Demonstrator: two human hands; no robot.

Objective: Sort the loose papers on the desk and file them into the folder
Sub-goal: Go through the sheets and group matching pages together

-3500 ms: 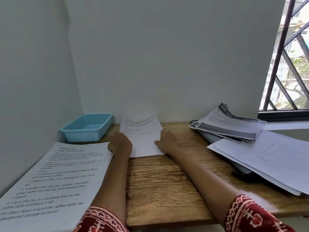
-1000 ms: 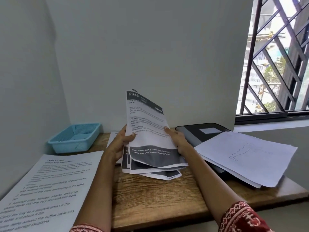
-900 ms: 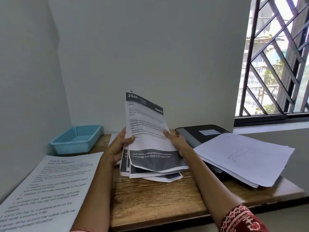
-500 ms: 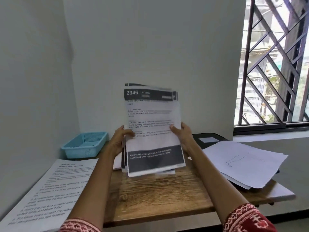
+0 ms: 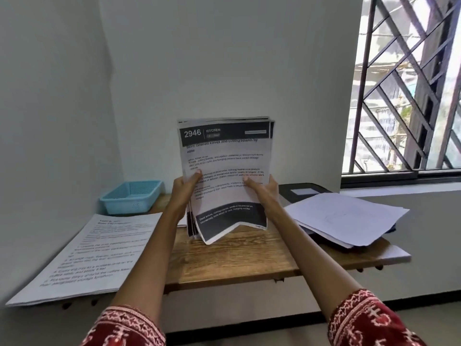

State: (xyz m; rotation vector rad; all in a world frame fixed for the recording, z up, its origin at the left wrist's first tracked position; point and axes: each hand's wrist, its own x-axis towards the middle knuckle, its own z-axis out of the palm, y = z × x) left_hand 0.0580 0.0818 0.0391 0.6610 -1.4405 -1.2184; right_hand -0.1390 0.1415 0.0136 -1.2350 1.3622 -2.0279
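I hold a sheaf of printed sheets with dark header and footer bands upright over the wooden desk, its lower edge on or just above the desktop. My left hand grips its left edge and my right hand grips its right edge, thumbs on the front page. A black folder lies at the back right, partly under a loose pile of white sheets. Another stack of printed pages lies at the left, hanging over the front edge.
A light blue plastic basket stands in the back left corner against the wall. A barred window is on the right, with its sill behind the folder. White walls close off the back and left.
Both hands left the small sheet at the back, gathered the dark-banded sheets and raised them from a slant to upright, edges squared. The view has tilted up and pulled back.
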